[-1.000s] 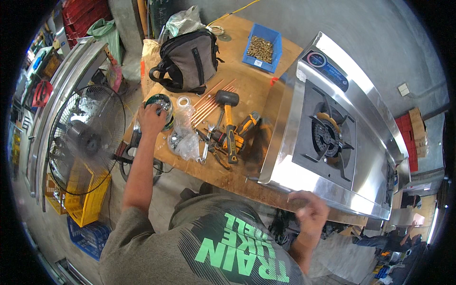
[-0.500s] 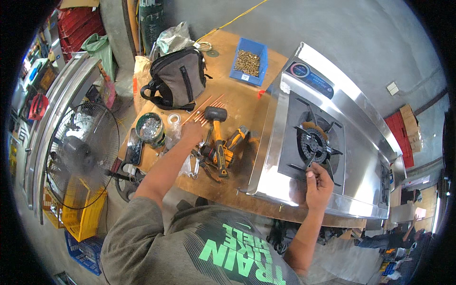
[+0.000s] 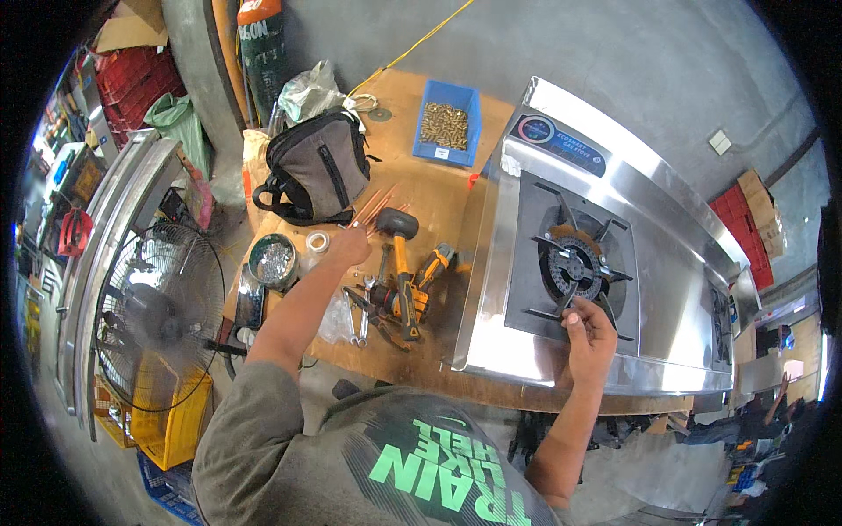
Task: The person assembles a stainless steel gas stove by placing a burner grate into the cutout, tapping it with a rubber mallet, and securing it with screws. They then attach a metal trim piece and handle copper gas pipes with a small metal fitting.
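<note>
My left hand is over the workbench at the lower ends of several thin copper rods; its fingers are closed, and what they hold is hidden. A mallet with a black head and yellow handle lies just to its right, beside a yellow-and-black power tool and some wrenches. Over the near edge of the burner on the steel gas stove, my right hand is closed in a pinch, thumb against fingers. Anything between those fingertips is too small to make out. The burner sits inside a black pan support.
A blue bin of brass fittings stands at the back of the bench, with a grey-black backpack to its left. A tub of small metal parts, a tape roll and a phone lie left. Beyond stands a fan.
The view has shifted slightly, so bench and stove sit a little differently. My left hand stays by the copper rods, its fingers now drawn closer together; my right hand has hardly moved.
</note>
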`<action>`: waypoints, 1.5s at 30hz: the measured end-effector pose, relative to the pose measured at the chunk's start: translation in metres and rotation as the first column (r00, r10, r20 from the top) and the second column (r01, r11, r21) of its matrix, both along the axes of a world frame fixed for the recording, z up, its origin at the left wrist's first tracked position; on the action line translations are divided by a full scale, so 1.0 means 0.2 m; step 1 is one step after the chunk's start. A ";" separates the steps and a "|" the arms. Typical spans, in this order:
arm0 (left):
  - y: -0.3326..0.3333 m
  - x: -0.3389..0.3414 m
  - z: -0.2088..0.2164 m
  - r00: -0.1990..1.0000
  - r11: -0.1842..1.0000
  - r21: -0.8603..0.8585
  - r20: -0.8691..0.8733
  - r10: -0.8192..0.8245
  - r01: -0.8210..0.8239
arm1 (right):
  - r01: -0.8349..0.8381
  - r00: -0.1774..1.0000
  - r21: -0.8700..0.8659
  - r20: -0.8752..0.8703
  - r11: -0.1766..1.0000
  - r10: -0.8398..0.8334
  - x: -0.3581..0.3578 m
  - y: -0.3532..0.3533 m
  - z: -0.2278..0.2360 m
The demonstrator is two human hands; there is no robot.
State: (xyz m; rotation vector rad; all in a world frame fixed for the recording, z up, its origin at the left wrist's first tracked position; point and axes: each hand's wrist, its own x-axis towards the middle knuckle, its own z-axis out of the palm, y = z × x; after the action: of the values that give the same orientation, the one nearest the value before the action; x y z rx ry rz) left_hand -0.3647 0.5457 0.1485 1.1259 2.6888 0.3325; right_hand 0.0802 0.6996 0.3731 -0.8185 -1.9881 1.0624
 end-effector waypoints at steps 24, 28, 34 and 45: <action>-0.14 0.13 0.40 0.841 0.658 0.692 0.516 -0.162 -0.298 | -0.074 0.989 -0.119 -0.137 0.990 0.058 0.02 0.03 -0.01; -0.21 0.34 0.58 0.776 0.460 0.785 0.569 -0.272 -0.415 | -0.045 0.996 -0.114 -0.078 0.992 0.036 0.02 0.02 -0.01; -0.38 0.83 0.90 0.511 0.534 0.715 0.698 -0.501 -0.451 | -0.091 0.994 -0.088 0.050 0.992 0.096 -0.16 -0.10 0.10; -0.48 1.20 1.04 0.324 0.692 0.696 0.711 -0.624 -0.194 | -0.630 0.772 -0.297 -0.143 0.717 0.619 -0.45 -0.45 0.16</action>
State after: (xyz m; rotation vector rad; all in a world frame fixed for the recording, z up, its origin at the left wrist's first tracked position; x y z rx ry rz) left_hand -0.1244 0.4498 0.3570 0.9496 1.2459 1.5049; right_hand -0.0090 0.6103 0.4059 -0.2515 -2.1409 1.8275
